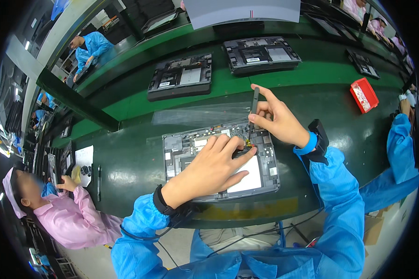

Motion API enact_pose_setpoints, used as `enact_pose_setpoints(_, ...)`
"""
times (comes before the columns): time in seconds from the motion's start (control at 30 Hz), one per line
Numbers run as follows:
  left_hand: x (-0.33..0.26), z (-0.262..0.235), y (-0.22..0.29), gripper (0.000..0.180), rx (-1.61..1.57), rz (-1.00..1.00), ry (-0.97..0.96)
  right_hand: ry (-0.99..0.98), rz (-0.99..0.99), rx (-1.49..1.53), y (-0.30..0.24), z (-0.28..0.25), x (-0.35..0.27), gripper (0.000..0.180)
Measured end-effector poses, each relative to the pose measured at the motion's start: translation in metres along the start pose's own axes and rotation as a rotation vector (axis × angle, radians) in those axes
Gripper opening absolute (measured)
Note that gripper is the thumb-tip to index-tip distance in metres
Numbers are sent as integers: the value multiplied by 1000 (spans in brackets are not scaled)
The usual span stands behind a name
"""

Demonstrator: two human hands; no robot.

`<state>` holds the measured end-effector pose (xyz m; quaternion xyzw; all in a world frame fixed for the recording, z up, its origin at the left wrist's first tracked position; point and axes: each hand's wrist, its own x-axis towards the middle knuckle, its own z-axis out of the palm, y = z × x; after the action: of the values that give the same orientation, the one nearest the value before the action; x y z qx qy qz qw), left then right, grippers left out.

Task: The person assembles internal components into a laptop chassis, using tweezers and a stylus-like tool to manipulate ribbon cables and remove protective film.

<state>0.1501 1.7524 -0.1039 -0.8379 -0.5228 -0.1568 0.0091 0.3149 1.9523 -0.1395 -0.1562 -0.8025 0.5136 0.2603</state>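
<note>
An opened grey tablet-like device (265, 174) lies on the dark green bench in front of me, its boards and a white panel exposed. My left hand (214, 167) rests flat on it, fingertips pressing near a small yellow part (252, 145) at its upper middle. My right hand (279, 121) holds a slim dark pen-shaped tool (255, 100) upright, its tip touching the device's top edge right beside my left fingertips. Both wrists wear black straps over blue sleeves.
Two more opened devices (181, 76) (260, 53) sit on the green strip behind. A clear plastic sheet (200, 115) lies just beyond my device. A red parts tray (364, 94) is at the right. Co-workers sit at the left (65, 209) and right (402, 149).
</note>
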Motion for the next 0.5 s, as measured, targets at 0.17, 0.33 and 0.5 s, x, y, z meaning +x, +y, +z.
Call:
enact_pose_setpoints(0.17,3,0,0,50,19,22,6,10,-16,-104,-11,-2,-2,76)
enact_pose_setpoints(0.33,4,-2,5,55,29,-2,-17,262,-156,-125,-15,-6,0,65)
enact_pose_setpoints(0.5,-18,-22,4,72,-78,-176,220,204,-72,-454,-63,-44,-17,17)
